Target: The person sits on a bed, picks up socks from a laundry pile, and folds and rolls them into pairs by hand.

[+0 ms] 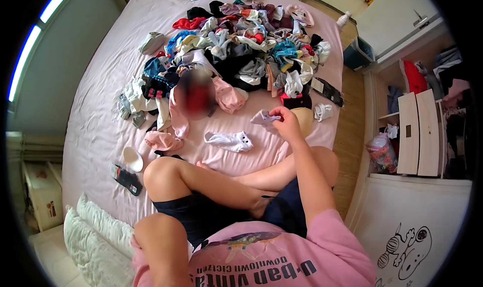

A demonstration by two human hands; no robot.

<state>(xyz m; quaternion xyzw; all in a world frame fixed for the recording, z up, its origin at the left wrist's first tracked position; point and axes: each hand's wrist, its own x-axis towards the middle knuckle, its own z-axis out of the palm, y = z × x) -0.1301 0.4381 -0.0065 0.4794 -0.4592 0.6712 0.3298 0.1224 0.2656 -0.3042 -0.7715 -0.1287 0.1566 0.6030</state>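
My right hand (288, 124) is raised over the bed, fingers pinched on the edge of a small pale sock (263, 119) that hangs to the left of them. Below and to the left, a white sock (229, 141) with small dark marks at one end lies flat on the pink sheet. Only part of my left arm (160, 244) shows at the lower left; the hand itself is out of view. Beyond my right hand spreads a big heap of mixed socks and small clothes (241, 51). A pink garment (230, 95) lies at the heap's near edge.
I sit cross-legged on the bed (100, 111). Near my left knee are a cream cup-shaped pad (133, 159) and a dark packaged item (126, 180). A rolled white sock (323, 112) lies at right. Pillows (95, 236), a bin (358, 54) and an open cupboard (417, 131) stand around.
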